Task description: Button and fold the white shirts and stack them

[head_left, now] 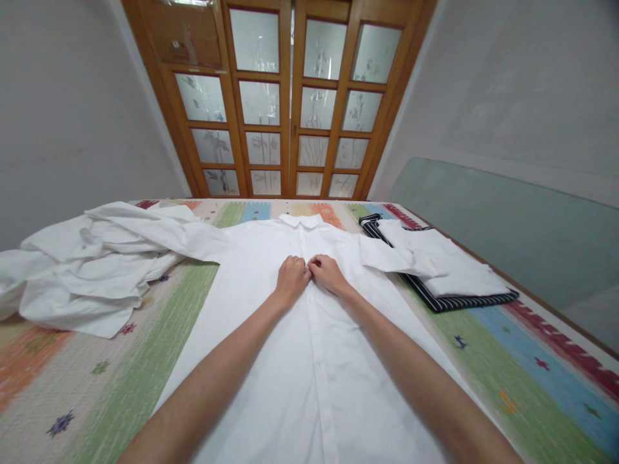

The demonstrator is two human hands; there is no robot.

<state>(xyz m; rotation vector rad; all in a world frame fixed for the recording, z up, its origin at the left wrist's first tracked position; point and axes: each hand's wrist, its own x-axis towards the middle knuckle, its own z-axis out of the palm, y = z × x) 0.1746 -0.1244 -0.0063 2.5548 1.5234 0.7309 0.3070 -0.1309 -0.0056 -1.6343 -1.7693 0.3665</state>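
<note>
A white collared shirt (271, 361) lies spread front side up, its collar (300, 221) pointing away from me. Both sleeves stretch outward, the left one toward a heap of white cloth. My left hand (293, 276) and my right hand (327, 272) meet at the button placket on the upper chest. Fingers of both are closed in a pinch on the placket's edge. Any button between the fingertips is too small or hidden to make out. Below the hands, the placket runs down between my forearms.
Crumpled white garments (91, 264) are heaped at the left. At the right, folded white clothing (454, 267) rests on a black striped cloth (430, 299). A colourful patterned cover (512, 361) lies beneath everything. A pale green board (488, 212) leans along the right wall; wooden glazed doors (291, 148) stand behind.
</note>
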